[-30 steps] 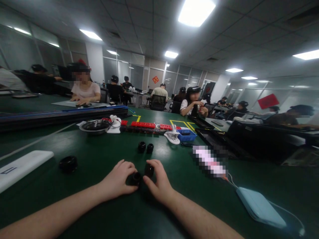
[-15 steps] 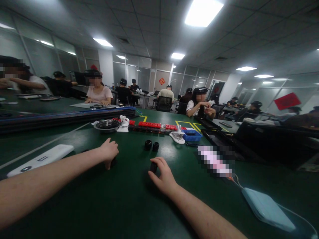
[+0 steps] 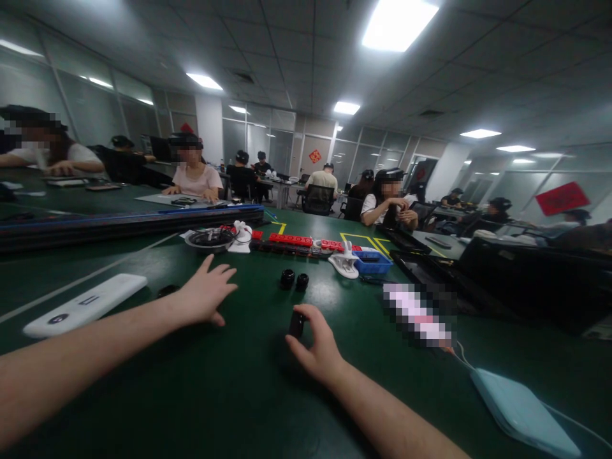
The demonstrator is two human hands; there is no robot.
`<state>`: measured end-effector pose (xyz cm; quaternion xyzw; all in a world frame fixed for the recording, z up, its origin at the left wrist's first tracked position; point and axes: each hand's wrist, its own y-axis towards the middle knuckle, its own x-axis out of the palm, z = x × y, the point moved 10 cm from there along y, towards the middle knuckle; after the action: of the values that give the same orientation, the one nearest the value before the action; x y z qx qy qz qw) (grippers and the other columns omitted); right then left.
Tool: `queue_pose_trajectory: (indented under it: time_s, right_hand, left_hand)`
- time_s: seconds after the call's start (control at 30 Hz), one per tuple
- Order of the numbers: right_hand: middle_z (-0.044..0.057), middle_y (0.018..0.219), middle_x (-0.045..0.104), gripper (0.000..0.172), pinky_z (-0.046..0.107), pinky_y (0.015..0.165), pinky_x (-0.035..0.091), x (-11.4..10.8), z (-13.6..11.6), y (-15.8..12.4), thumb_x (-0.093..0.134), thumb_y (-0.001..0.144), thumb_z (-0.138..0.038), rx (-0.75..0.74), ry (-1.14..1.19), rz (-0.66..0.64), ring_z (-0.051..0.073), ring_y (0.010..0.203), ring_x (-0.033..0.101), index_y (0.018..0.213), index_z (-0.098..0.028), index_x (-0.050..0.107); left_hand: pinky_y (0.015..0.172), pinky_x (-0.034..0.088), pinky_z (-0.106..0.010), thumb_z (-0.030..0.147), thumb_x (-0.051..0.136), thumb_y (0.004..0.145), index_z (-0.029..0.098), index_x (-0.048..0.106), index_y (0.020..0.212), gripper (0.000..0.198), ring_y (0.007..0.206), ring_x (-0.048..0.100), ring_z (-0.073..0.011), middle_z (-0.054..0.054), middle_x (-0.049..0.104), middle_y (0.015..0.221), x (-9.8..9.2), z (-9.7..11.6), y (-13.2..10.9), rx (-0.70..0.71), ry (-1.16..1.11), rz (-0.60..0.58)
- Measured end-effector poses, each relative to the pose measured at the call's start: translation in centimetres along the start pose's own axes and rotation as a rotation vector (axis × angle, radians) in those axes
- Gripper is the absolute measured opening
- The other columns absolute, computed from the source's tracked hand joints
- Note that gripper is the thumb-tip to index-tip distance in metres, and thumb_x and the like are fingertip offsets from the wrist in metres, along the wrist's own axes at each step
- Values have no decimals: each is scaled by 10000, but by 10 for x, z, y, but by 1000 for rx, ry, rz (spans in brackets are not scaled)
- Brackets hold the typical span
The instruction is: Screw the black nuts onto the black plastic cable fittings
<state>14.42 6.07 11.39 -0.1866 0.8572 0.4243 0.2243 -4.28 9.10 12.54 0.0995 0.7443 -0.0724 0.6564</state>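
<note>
My right hand (image 3: 315,344) rests on the green table (image 3: 229,395) with its fingers pinched round a small black cylinder (image 3: 296,324) that stands upright. My left hand (image 3: 205,294) hovers flat over the table to the left, fingers spread and holding nothing. A flat black round piece (image 3: 167,291) lies just left of that hand, partly hidden by my wrist. Two more small black cylinders (image 3: 294,280) stand side by side further out, beyond both hands.
A white flat device (image 3: 86,306) lies at the left, a light-blue power bank (image 3: 521,411) with a cable at the right. Further back are a metal dish (image 3: 209,238), a row of red blocks (image 3: 306,241), a blue tray (image 3: 373,261). Several people sit at neighbouring tables.
My left hand left the spot beside my right hand, swung out to the left and opened flat. My right hand stayed on its black cylinder. The view shifted slightly.
</note>
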Motion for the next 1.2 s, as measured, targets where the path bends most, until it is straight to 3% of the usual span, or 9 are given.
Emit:
queue_pose_trajectory:
  time_s: [0.1,0.17,0.27,0.43,0.6,0.73,0.83,0.97,1.2]
  right_hand:
    - [116,1135,492,459,397,885,415,-5,-29,-5,542,757,-202,-158,5,30,230,1047,486,1179,-194,363]
    - [115,1141,503,433,380,847,430,-2,-53,-10,520,789,-237,-303,-17,-18,228,1038,497,1189,-206,357]
    - [108,1072,576,387,373,791,427,9,-76,-13,475,840,-371,-413,-119,-114,233,963,533,1178,-199,395]
    - [93,985,623,451,378,739,403,20,-79,-14,451,809,-547,-418,-259,-156,231,828,530,1103,-208,494]
    - [114,1019,549,376,397,826,399,12,-60,-10,399,850,-451,-313,-160,-123,234,933,491,1075,-173,514]
    - [105,1044,515,278,389,826,411,9,-43,-5,409,848,-340,-204,-129,-135,228,965,475,1040,-181,532]
    - [102,1042,511,273,381,819,417,12,-38,-4,385,855,-318,-166,-108,-150,222,960,477,1041,-180,531]
    - [100,1036,509,273,376,830,412,16,-33,-4,377,857,-308,-132,-79,-169,219,963,475,1042,-177,530]
    - [83,1023,508,223,352,834,424,15,-20,-3,403,853,-245,-66,-61,-168,204,969,480,1026,-188,530]
  left_hand:
    - [1037,61,-500,461,662,656,259,566,1097,494,1184,379,-266,-57,501,1226,-23,57,-17,225,-448,66]
    - [985,287,-412,466,626,697,248,511,1156,521,1110,461,-238,-40,527,1189,-14,92,-27,340,-888,-124]
    - [925,377,-352,450,691,638,232,396,1254,717,1118,467,-233,-45,506,1228,4,131,-38,446,-1456,-441]
    - [877,411,-325,398,747,574,194,575,1029,526,1028,524,-230,2,612,1033,39,143,-44,401,-1524,-676]
    - [821,442,-298,358,735,559,205,537,977,487,961,569,-210,4,624,996,28,104,-42,340,-1444,-641]
    - [884,400,-324,461,542,723,200,453,1049,426,1027,544,-223,-45,604,1077,-4,0,-18,70,-1238,-78]
    - [882,379,-379,435,395,830,146,431,1151,434,1034,514,-253,-72,561,1143,1,-61,-18,-187,-723,123]
    - [982,221,-479,422,442,823,144,508,1098,397,1096,447,-288,-72,587,1103,21,-77,-24,-243,-313,126]
    - [1030,56,-492,441,530,773,151,498,1056,406,991,548,-235,-47,634,1020,13,-81,-35,-216,-190,121]
